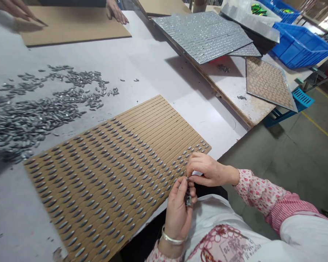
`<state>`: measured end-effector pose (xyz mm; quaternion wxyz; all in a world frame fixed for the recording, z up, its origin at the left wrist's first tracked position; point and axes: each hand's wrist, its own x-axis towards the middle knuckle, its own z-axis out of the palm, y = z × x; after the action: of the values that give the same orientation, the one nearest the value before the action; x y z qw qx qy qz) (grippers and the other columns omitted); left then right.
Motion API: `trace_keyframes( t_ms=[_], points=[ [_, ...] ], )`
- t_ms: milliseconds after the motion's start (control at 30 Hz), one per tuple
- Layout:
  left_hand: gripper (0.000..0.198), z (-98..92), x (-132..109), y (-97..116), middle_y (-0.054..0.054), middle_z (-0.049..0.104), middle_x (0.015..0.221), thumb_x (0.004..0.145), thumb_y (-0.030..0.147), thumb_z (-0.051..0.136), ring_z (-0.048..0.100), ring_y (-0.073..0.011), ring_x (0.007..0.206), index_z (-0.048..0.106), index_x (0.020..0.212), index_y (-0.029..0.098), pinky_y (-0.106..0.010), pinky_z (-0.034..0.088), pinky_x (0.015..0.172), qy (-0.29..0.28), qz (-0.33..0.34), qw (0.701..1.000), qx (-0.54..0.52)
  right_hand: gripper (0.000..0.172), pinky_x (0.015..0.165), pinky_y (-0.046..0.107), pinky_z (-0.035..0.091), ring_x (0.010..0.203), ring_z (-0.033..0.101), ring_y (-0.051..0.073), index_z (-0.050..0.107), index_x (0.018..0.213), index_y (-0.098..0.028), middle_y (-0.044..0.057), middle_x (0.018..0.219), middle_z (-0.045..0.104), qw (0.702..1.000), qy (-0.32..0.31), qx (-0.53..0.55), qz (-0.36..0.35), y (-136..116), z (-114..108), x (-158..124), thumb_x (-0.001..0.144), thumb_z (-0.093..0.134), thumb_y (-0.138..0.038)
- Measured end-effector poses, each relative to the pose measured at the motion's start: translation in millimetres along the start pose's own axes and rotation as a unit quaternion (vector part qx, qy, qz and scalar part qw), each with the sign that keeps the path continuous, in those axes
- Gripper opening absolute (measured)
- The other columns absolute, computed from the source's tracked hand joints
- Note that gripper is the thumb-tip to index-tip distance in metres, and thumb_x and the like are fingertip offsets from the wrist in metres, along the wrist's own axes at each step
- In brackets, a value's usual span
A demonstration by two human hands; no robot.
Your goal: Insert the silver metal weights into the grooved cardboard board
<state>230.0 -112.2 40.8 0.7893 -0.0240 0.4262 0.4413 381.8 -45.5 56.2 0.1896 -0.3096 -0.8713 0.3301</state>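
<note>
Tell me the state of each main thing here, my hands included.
Brown grooved cardboard sheet: flat, partly filled
Shiny grey oval pieces: loosely heaped, others set in rows
Your left hand: curled around grey pieces
Your right hand: fingertips at left hand
Silver glittery ridged panel: overlapping another
Blue plastic crate: open-topped

Your one head-worn view looks forward and down, from near above your left hand (177, 207) and right hand (210, 169), across the table (147, 62) toward a far-right blue crate (303, 58).

Grey floor (262, 145) with a yellow line (319, 127) lies beside the white-topped table (150, 62).
</note>
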Motion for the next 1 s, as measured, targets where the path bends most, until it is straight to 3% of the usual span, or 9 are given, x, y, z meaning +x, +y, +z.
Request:
trace_keyframes(
  t_ms=[267,333,433,500,567,700,900,1000],
  points=[
    [0.016,-0.7,-2,0,0.003,0.046,0.062,0.078,0.029,0.062,0.032,-0.0013,0.044,0.056,0.075,0.014,-0.013,0.026,0.038,-0.068,-0.030,0.997,0.025,0.017,0.083,0.029,0.043,0.088,0.052,0.013,0.055,0.092,-0.014,0.008,0.089,0.059,0.985,-0.007,0.173,-0.012,1,-1,-3,0.089,0.049,-0.029],
    [0.015,1.0,-2,1,0.002,0.049,0.064,0.079,0.029,0.061,0.038,-0.0026,0.046,0.059,0.078,0.014,-0.014,0.032,0.041,-0.061,-0.028,0.998,0.015,0.016,0.082,0.028,0.043,0.088,0.053,0.013,0.055,0.090,-0.013,0.007,0.089,0.060,0.982,0.007,0.188,0.001,2,0,-1,0.089,0.049,-0.028],
    [0.021,3.2,-3,4,-0.007,0.061,0.090,0.079,0.026,0.060,0.057,-0.0109,0.072,0.061,0.097,0.015,-0.021,0.048,0.060,-0.025,-0.044,0.999,-0.013,0.017,0.073,0.026,0.045,0.081,0.055,0.012,0.053,0.093,-0.013,0.006,0.088,0.061,0.973,0.069,0.205,0.078,14,-6,2,0.090,0.046,-0.028],
    [0.031,2.5,-3,5,-0.011,0.061,0.103,0.078,0.022,0.060,0.059,-0.0140,0.082,0.058,0.108,0.016,-0.023,0.050,0.066,-0.010,-0.061,0.998,-0.009,0.016,0.066,0.024,0.044,0.073,0.055,0.011,0.053,0.093,-0.013,0.004,0.084,0.060,0.965,0.132,0.174,0.145,30,-15,4,0.089,0.047,-0.028],
    [0.030,0.1,-2,5,-0.009,0.062,0.093,0.078,0.021,0.061,0.057,-0.0097,0.068,0.058,0.107,0.016,-0.019,0.047,0.055,-0.011,-0.060,0.998,0.005,0.013,0.067,0.025,0.043,0.072,0.053,0.012,0.056,0.089,-0.014,0.003,0.081,0.059,0.967,0.161,0.093,0.176,48,-25,5,0.087,0.050,-0.025],
    [0.016,-4.7,0,1,0.001,0.054,0.066,0.078,0.027,0.061,0.038,-0.0029,0.045,0.060,0.090,0.016,-0.015,0.034,0.041,-0.026,-0.049,0.998,-0.002,0.009,0.076,0.029,0.041,0.080,0.051,0.015,0.060,0.084,-0.015,0.004,0.079,0.060,0.981,0.109,-0.049,0.151,72,-35,8,0.084,0.052,-0.015],
    [0.028,-6.0,3,-1,-0.007,0.060,0.082,0.079,0.023,0.059,0.050,-0.0088,0.061,0.057,0.105,0.013,-0.019,0.040,0.050,-0.013,-0.055,0.998,-0.002,0.005,0.078,0.030,0.039,0.080,0.049,0.016,0.062,0.080,-0.015,0.005,0.081,0.060,0.979,0.082,-0.113,0.145,78,-31,9,0.081,0.057,-0.015],
    [0.020,-6.4,4,-1,-0.005,0.059,0.079,0.079,0.021,0.059,0.049,-0.0084,0.059,0.058,0.098,0.016,-0.019,0.040,0.049,-0.020,-0.049,0.999,-0.004,0.006,0.079,0.031,0.039,0.080,0.048,0.017,0.063,0.078,-0.015,0.006,0.080,0.058,0.978,0.081,-0.122,0.147,80,-32,10,0.081,0.057,-0.016]
  ],
)
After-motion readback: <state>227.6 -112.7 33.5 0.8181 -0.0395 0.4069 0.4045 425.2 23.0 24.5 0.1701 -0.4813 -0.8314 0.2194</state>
